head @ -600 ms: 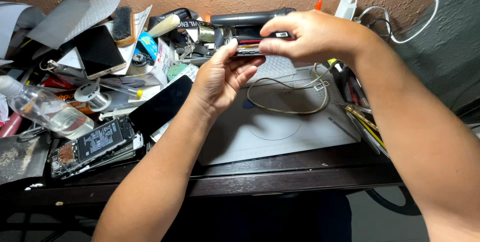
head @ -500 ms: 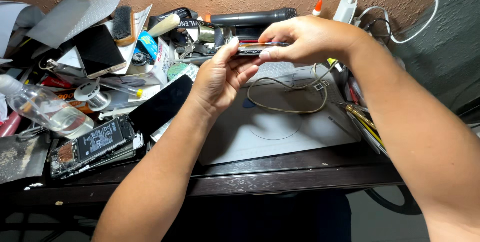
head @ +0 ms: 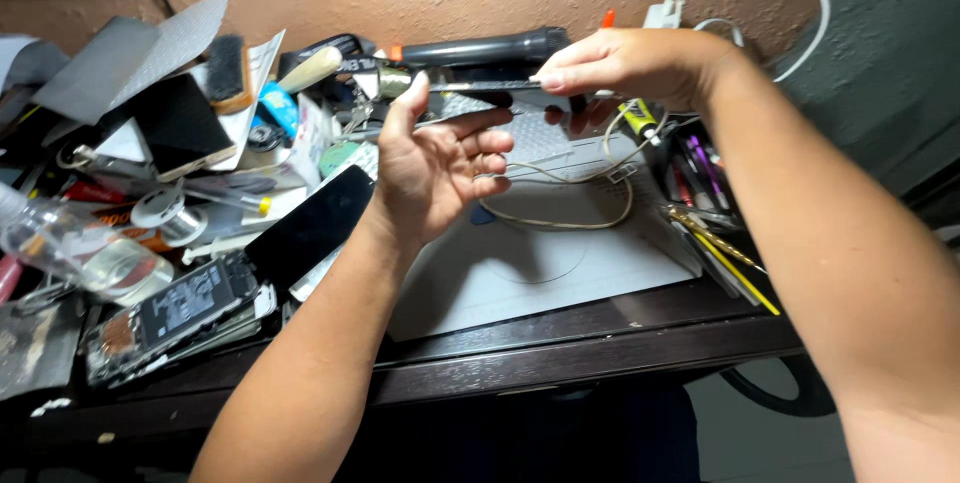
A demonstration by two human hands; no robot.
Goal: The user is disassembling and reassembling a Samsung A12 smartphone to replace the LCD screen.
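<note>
My right hand pinches the right end of a thin flat dark device, seen edge-on and held level above the desk. My left hand is under its left end, palm up and fingers spread, with only the thumb tip touching that end. Both hands hover over a grey work mat at the back of the desk.
A looped pale cable lies on the mat. To the left are a black phone, an opened phone, a clear plastic bottle and a solder spool. Hand tools lie right; a black cylinder lies by the wall.
My left hand has let go of the device and opened its fingers below it. My right hand has lifted the device slightly and holds it alone.
</note>
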